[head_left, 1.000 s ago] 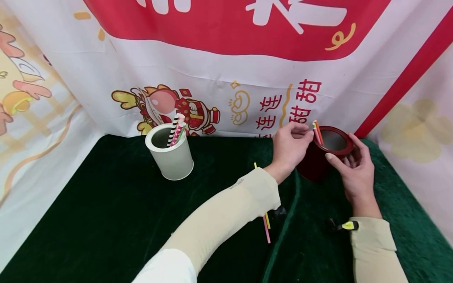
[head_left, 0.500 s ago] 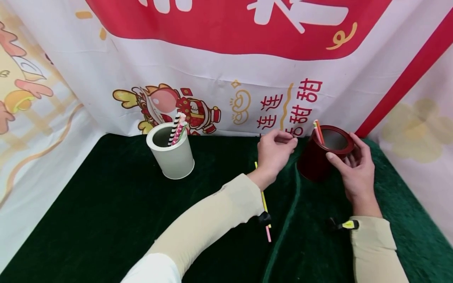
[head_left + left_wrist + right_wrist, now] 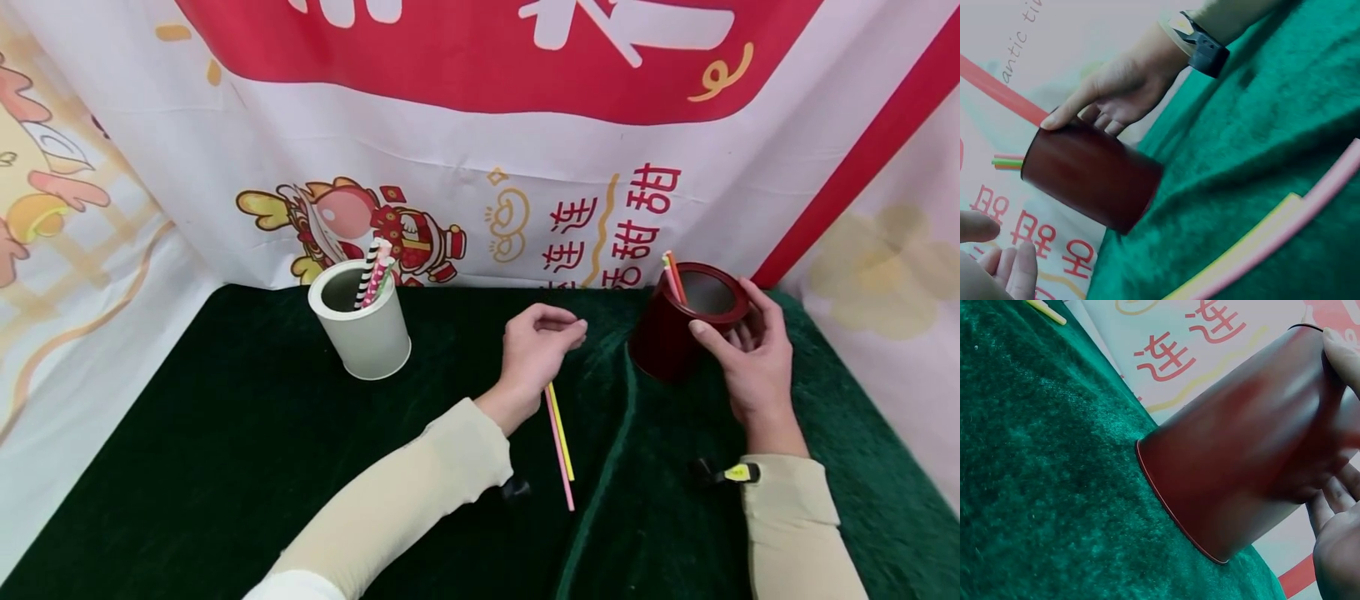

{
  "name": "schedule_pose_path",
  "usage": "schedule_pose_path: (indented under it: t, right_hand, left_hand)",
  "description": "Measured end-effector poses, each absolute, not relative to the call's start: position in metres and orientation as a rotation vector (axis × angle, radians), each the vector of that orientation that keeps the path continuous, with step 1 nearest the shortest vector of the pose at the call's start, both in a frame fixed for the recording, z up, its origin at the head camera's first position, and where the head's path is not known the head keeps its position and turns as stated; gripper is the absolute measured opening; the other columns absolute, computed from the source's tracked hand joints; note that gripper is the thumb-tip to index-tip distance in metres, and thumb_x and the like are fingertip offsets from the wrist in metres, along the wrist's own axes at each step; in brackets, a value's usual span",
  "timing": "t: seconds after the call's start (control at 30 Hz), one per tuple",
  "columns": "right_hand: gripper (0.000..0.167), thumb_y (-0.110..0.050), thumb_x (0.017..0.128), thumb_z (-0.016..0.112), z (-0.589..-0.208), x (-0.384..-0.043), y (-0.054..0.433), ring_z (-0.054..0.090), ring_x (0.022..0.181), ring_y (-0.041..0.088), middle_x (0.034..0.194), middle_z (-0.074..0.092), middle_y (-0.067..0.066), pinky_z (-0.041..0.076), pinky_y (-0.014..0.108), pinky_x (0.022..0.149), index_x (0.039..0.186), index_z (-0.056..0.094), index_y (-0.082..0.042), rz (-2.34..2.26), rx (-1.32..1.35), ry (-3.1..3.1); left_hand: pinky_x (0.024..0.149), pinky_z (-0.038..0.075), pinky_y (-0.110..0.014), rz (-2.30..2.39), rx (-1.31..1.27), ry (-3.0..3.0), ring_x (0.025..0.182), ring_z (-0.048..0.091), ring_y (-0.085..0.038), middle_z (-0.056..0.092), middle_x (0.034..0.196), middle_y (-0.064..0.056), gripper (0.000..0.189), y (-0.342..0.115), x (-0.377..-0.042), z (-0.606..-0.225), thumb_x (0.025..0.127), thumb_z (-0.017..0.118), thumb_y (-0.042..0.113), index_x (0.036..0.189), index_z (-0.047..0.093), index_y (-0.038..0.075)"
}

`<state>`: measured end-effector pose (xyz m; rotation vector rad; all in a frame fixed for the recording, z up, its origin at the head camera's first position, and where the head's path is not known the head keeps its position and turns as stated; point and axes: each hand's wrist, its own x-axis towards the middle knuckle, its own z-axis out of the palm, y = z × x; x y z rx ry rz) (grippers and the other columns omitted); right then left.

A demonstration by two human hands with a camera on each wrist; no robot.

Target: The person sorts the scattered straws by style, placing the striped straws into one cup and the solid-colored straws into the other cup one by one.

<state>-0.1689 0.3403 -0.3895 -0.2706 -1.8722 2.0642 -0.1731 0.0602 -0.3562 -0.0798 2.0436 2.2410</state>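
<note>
In the head view my right hand [image 3: 757, 375] holds a dark red cylindrical cup [image 3: 663, 342], its thumb at the rim and fingers round the far side. A few thin straws [image 3: 675, 283], orange among them, lean inside that cup against its left edge. My left hand [image 3: 534, 354] is bent at the fingers, thumb near the fingertips, with nothing seen between them. Below it, a yellow straw [image 3: 565, 450] and a pink straw [image 3: 564, 479] lie side by side on the green cloth; the hand hides their upper ends. The left wrist view shows the same pink straw [image 3: 1329, 178] up close.
A white cup [image 3: 367, 346] with several patterned straws [image 3: 367, 287] stands at the back left. Dark green velvety cloth [image 3: 187, 467] covers the table, with a raised crease between the loose straws and the red cup. A printed white and red curtain [image 3: 480, 150] hangs right behind.
My left hand has drawn away from the red cup's rim, leftward and toward me, to over the loose straws. The right hand and both cups have stayed in place.
</note>
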Motion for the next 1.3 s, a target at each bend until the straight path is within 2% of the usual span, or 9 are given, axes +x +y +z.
schedule_pose_path:
  t: [0.17, 0.27, 0.37, 0.77, 1.07, 1.3]
  right_hand:
    - [0.087, -0.008, 0.09, 0.087, -0.39, -0.168, 0.341, 0.038, 0.153, 0.019, 0.17, 0.042, -0.002, 0.035, 0.019, 0.125, 0.162, 0.044, -0.032, 2.063, -0.285, -1.858]
    - [0.087, -0.008, 0.09, 0.087, -0.39, -0.167, 0.34, 0.038, 0.153, 0.019, 0.169, 0.042, -0.003, 0.035, 0.019, 0.125, 0.161, 0.044, -0.032, 2.058, -0.289, -1.863]
    - [0.087, -0.008, 0.09, 0.087, -0.39, -0.167, 0.34, 0.038, 0.152, 0.019, 0.169, 0.042, -0.002, 0.036, 0.019, 0.124, 0.162, 0.043, -0.031, 2.06, -0.278, -1.864]
    - [0.085, -0.008, 0.092, 0.085, -0.391, -0.169, 0.34, 0.037, 0.156, 0.019, 0.171, 0.04, -0.002, 0.035, 0.019, 0.124, 0.162, 0.042, -0.032, 2.061, -0.265, -1.865]
    - [0.086, -0.009, 0.092, 0.085, -0.391, -0.17, 0.339, 0.038, 0.155, 0.019, 0.17, 0.041, -0.002, 0.035, 0.02, 0.125, 0.163, 0.041, -0.03, 2.058, -0.259, -1.873]
    - [0.086, -0.006, 0.092, 0.085, -0.391, -0.169, 0.337, 0.04, 0.153, 0.018, 0.168, 0.043, -0.002, 0.037, 0.021, 0.124, 0.163, 0.042, -0.029, 2.042, -0.262, -1.872]
  left_hand:
    - [0.088, 0.064, -0.036, 2.125, -0.146, 2.118, 0.089, 0.076, -0.012, 0.079, 0.103, -0.006, 0.017, 0.049, -0.168, -0.369, 0.099, 0.079, 0.015, 0.113, 0.074, 0.007]
    - [0.079, 0.06, -0.028, 2.083, -0.188, 2.144, 0.089, 0.075, -0.013, 0.079, 0.103, -0.007, 0.018, 0.045, -0.165, -0.376, 0.099, 0.079, 0.015, 0.114, 0.073, 0.006]
    - [0.075, 0.058, -0.026, 2.063, -0.232, 2.178, 0.087, 0.074, -0.014, 0.078, 0.102, -0.007, 0.019, 0.041, -0.163, -0.383, 0.097, 0.081, 0.014, 0.113, 0.074, 0.006]
    - [0.081, 0.062, -0.03, 2.001, -0.288, 2.274, 0.089, 0.072, -0.015, 0.076, 0.1, -0.007, 0.022, 0.035, -0.16, -0.406, 0.092, 0.083, 0.006, 0.111, 0.072, 0.006]
    - [0.084, 0.064, -0.034, 1.948, -0.266, 2.376, 0.089, 0.074, -0.015, 0.075, 0.105, -0.01, 0.036, 0.039, -0.161, -0.409, 0.085, 0.086, -0.002, 0.115, 0.067, 0.003]
    - [0.086, 0.063, -0.032, 1.817, -0.172, 2.52, 0.092, 0.072, -0.014, 0.07, 0.109, -0.011, 0.046, 0.043, -0.163, -0.411, 0.077, 0.088, -0.009, 0.115, 0.065, 0.004]
